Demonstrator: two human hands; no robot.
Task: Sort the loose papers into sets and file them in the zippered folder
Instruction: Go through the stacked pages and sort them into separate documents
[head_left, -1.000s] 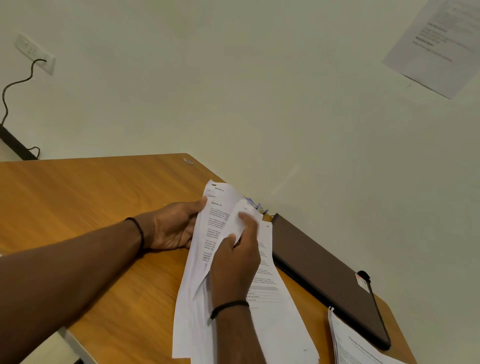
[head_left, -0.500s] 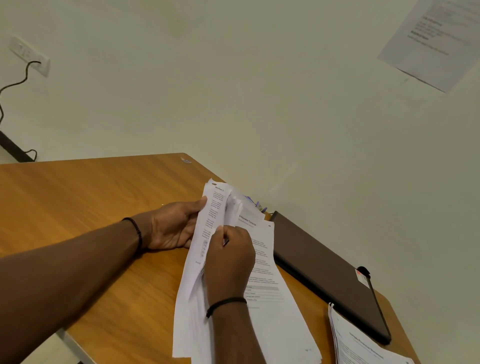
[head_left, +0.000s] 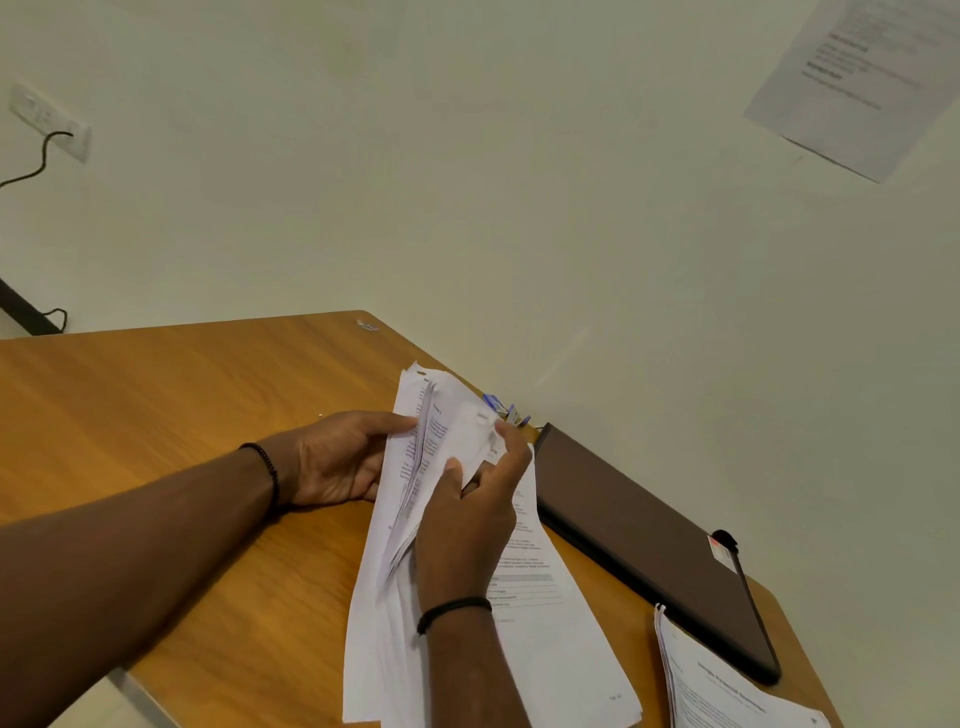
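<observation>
right hand (head_left: 475, 512): now pinches a lifted sheet (head_left: 462, 441), raised since before | left hand (head_left: 337, 460): still grips paper stack (head_left: 545, 623) edge

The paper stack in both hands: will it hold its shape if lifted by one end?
Probably not. The paper stack looks floppy: sheets curl where the right hand peels them. It is loose and fanned by the left hand, so sheets would likely slide apart.
</observation>
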